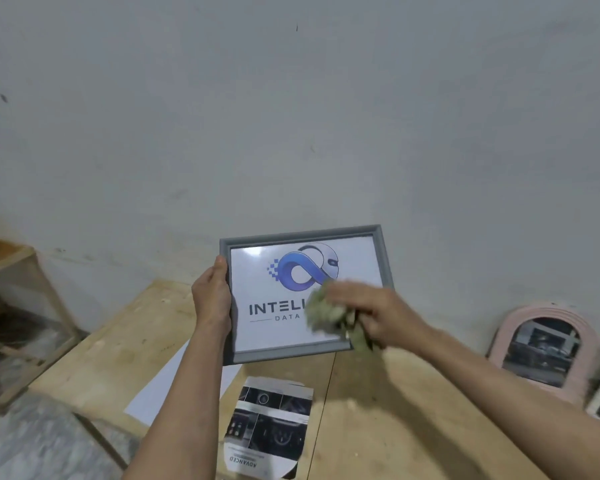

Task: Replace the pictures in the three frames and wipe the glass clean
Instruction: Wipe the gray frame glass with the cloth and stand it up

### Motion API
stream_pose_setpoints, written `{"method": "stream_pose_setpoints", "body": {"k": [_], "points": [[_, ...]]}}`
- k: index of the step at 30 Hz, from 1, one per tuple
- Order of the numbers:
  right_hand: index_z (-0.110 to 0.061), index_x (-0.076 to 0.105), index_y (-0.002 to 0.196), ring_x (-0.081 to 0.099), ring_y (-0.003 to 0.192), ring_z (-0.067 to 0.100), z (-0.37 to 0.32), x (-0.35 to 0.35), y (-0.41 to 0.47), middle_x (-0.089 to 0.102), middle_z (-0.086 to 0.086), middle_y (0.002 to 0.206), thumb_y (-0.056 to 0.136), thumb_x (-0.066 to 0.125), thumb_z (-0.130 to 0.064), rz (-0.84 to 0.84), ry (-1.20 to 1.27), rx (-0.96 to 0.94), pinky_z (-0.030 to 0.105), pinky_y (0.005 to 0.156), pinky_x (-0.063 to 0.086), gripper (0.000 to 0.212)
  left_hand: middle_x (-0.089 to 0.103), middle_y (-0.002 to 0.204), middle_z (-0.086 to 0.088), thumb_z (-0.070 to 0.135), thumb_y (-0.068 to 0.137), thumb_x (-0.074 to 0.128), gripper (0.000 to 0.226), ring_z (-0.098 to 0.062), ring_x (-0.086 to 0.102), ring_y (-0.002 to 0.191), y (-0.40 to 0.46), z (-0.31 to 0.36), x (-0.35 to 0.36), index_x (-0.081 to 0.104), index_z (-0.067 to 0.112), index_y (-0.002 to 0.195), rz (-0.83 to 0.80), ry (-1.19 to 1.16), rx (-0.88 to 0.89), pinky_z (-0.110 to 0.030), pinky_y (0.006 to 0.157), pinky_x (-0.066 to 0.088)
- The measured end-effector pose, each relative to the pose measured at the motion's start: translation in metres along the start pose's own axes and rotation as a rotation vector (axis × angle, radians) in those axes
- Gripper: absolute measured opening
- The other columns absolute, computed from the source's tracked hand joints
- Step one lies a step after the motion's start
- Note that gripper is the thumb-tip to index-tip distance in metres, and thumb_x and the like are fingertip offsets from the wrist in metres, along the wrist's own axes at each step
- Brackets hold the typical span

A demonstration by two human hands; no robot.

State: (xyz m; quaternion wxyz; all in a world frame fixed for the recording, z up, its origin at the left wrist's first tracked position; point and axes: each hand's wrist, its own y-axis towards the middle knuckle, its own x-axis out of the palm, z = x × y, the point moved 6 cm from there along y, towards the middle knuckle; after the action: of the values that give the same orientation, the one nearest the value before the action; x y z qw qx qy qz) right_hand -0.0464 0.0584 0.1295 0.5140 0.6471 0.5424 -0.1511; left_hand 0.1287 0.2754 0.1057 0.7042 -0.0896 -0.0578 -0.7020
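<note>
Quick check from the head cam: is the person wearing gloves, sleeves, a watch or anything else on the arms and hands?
Nothing worn shows. The left hand and right hand are bare, with no gloves, rings, watch or bands visible. Both forearms are uncovered to the picture's edge, so no sleeve is in view. The right hand is motion-blurred, so small details there are uncertain.

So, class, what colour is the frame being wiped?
Grey: the frame has a plain grey border, seen in the head view, the only one.
</note>
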Motion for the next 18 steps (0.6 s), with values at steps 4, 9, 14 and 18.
{"method": "stream_pose_setpoints", "body": {"k": [4,9,14,18], "points": [[-0.007,0.063,0.124,0.048,0.13,0.021,0.033,-0.074,0.051,0.057,0.006,0.135,0.068,0.047,0.014,0.31,-0.342,0.046,0.032,0.113,0.033,0.062,0.061,0.069,0.0,0.034,0.102,0.052,0.038,-0.013,0.051,0.06,-0.006,0.008,0.014,0.055,0.014,0.069,-0.032,-0.007,0.058,-0.026,0.057,0.043],[-0.009,0.07,0.113,0.056,0.122,0.028,0.066,-0.036,0.009,0.063,0.006,0.128,0.069,0.052,0.008,0.064,-0.461,0.116,0.048,0.095,0.051,0.051,0.059,0.06,0.006,0.034,0.1,0.056,0.04,-0.008,0.05,0.052,-0.007,-0.002,0.005,0.056,0.014,0.065,0.042,-0.083,0.07,-0.021,0.051,0.043],[-0.014,0.068,0.119,0.052,0.125,0.024,0.083,0.018,-0.052,0.061,-0.001,0.13,0.072,0.04,0.004,-0.23,-0.354,0.293,0.038,0.104,0.043,0.057,0.062,0.068,-0.001,0.034,0.1,0.057,0.038,-0.012,0.053,0.059,-0.005,-0.019,-0.007,0.06,0.011,0.069,0.085,-0.073,0.043,-0.025,0.057,0.045],[-0.011,0.068,0.117,0.053,0.119,0.026,0.071,0.025,-0.048,0.062,0.002,0.13,0.076,0.048,0.013,-0.122,-0.26,0.446,0.025,0.104,0.038,0.052,0.058,0.069,-0.006,0.041,0.097,0.058,0.042,-0.021,0.051,0.064,-0.003,-0.034,-0.008,0.054,0.011,0.067,0.147,-0.059,-0.016,-0.032,0.065,0.045]]}}
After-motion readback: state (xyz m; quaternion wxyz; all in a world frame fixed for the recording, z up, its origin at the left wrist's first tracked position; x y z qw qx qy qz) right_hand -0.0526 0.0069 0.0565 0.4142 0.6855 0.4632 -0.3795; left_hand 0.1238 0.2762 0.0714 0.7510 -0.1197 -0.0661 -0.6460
